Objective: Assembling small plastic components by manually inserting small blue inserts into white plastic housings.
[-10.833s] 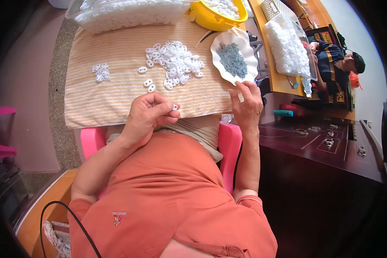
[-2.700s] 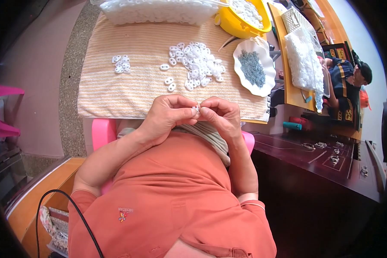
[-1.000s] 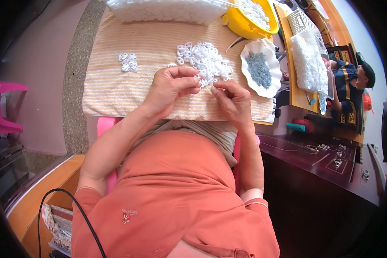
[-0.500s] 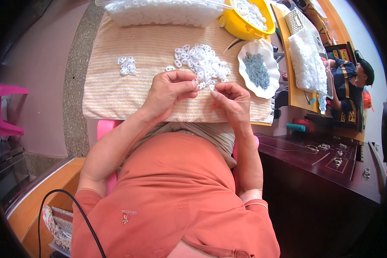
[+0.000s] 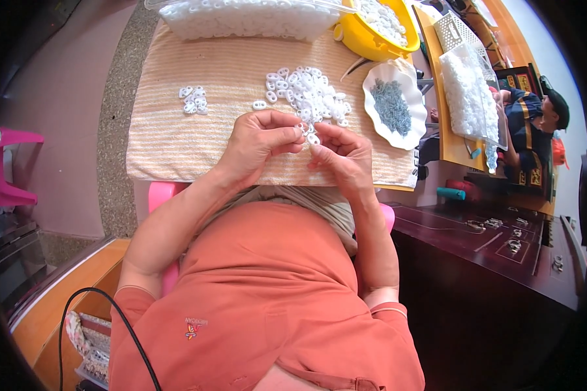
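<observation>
Over the near side of a striped towel [image 5: 176,153], my two hands almost meet. My left hand [image 5: 261,138] is closed in a pinch on a small white plastic piece, mostly hidden by the fingertips. Between thumb and forefinger, my right hand [image 5: 342,153] grips a white oval two-holed piece [image 5: 313,139], right beside the left fingertips. Whether the two pieces touch I cannot tell. Just beyond the fingers lies a loose pile of similar white pieces [image 5: 310,91], with a single one [image 5: 259,104] apart on its left. Farther left sits a small cluster of white pieces [image 5: 194,100].
A white scalloped dish [image 5: 372,117] of small grey-blue parts stands right of the pile. At the back are a clear bin [image 5: 241,23] of white pieces and a yellow basin [image 5: 362,49]. Another person [image 5: 535,120] sits at the right, near a bag of white pieces [image 5: 469,98].
My right hand has moved left, bringing its white piece up against or close to my left fingertips. My left hand has barely shifted.
</observation>
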Demonstrator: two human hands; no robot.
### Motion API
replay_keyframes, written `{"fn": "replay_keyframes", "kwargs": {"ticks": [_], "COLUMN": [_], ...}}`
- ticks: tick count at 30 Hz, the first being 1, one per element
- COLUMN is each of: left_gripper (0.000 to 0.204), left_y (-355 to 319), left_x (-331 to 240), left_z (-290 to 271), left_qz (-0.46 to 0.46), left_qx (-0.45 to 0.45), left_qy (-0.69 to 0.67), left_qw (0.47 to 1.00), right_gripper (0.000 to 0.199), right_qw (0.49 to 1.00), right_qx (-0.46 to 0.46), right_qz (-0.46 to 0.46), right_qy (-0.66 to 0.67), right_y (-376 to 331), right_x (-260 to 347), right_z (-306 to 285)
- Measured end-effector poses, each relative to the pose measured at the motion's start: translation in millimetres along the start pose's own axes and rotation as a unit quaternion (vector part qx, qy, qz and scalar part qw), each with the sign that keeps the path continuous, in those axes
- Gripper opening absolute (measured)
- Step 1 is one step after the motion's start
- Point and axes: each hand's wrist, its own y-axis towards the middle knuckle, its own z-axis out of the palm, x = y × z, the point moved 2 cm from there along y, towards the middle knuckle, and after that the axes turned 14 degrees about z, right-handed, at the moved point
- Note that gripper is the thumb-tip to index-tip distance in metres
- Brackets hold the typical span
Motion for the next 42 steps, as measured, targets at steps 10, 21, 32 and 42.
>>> {"fn": "replay_keyframes", "kwargs": {"ticks": [10,21,32,42], "left_gripper": [0.015,0.016,0.016,0.015], "left_y": [-1.6,-1.9,-2.7,-3.2], "left_x": [2.5,3.5,2.2,2.7], "left_z": [0.5,0.0,-0.1,-1.5], "left_qz": [0.005,0.001,-0.003,-0.003], "left_qx": [0.006,0.008,0.005,0.007], "left_qy": [0.001,-0.002,0.000,0.002], "left_qw": [1.000,1.000,1.000,1.000], "right_gripper": [0.031,0.028,0.024,0.022], "right_qw": [0.999,0.997,0.999,1.000], "right_qx": [0.038,0.073,0.024,-0.009], "right_qz": [0.032,0.023,-0.002,0.014], "right_qy": [-0.002,0.003,0.025,0.027], "right_y": [0.3,3.3,1.4,1.3], "right_x": [-1.8,-4.2,-7.6,-6.0], "right_z": [0.8,1.9,-4.3,-5.3]}}
